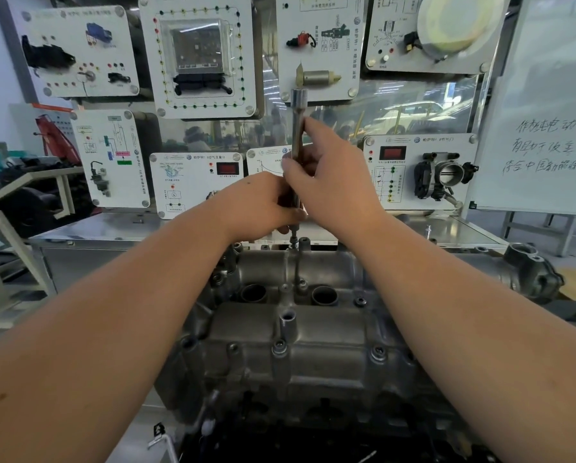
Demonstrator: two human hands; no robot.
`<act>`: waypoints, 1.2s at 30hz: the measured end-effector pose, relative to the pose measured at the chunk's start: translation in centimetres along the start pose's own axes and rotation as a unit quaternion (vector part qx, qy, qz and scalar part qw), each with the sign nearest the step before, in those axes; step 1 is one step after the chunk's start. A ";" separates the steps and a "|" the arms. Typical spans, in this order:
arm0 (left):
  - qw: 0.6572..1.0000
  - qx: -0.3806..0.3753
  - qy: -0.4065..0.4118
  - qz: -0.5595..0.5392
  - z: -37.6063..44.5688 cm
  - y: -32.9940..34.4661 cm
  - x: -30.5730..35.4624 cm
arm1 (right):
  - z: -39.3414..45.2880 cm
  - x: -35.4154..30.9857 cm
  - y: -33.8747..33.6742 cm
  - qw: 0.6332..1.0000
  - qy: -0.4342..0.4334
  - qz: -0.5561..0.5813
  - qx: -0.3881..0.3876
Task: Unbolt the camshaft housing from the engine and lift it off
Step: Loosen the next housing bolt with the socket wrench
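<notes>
Steel bench [119, 233] w/ engine on stand in front

Bench runs L to R behind the camshaft housing [300, 335]; flat metal top, cabinet front below at L. Display boards [196, 182] stand upright along its far edge. A small dark bolt-like item [138, 221] lies on the top at L. Contact btwn engine & bench can't be told.

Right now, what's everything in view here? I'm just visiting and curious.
camshaft housing: one, grey metal, centre foreground, on the engine
bolts: several, dark, along the housing's near and middle parts
extension bar: one, silver, upright over the housing's far edge
training panels: about eight, white, on the wall behind
throttle body: one, silver and black, on the right lower panel
whiteboard: one, white with handwriting, far right
left hand: one, grips the bar low
right hand: one, grips the bar higher
</notes>
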State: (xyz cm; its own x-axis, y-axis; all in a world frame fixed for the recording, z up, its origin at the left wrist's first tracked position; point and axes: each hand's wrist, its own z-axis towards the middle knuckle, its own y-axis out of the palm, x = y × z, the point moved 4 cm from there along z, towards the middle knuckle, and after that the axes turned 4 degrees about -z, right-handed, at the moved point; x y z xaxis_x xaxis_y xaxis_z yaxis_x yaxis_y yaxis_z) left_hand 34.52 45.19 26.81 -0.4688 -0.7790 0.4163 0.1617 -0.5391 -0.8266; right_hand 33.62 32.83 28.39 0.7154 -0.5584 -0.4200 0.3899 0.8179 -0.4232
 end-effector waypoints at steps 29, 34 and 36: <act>1.000 -0.006 -0.010 -0.020 -0.5 -0.2 0.4 | -0.2 -0.1 0.1 0.999 0.005 0.012 -0.030; 1.000 0.007 -0.018 -0.010 -0.6 -0.3 0.4 | -0.1 -0.2 -0.2 1.000 -0.009 -0.012 -0.002; 0.999 0.010 -0.027 -0.018 -0.6 -0.4 0.4 | 0.0 -0.2 -0.2 1.000 -0.007 0.009 -0.017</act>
State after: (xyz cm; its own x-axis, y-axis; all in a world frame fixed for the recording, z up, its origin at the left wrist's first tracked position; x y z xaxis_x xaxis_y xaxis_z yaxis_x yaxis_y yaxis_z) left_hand 33.77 45.26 27.05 -0.4279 -0.7743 0.4663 0.1628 -0.5735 -0.8029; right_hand 33.41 32.84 28.56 0.7299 -0.5414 -0.4173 0.3574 0.8227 -0.4421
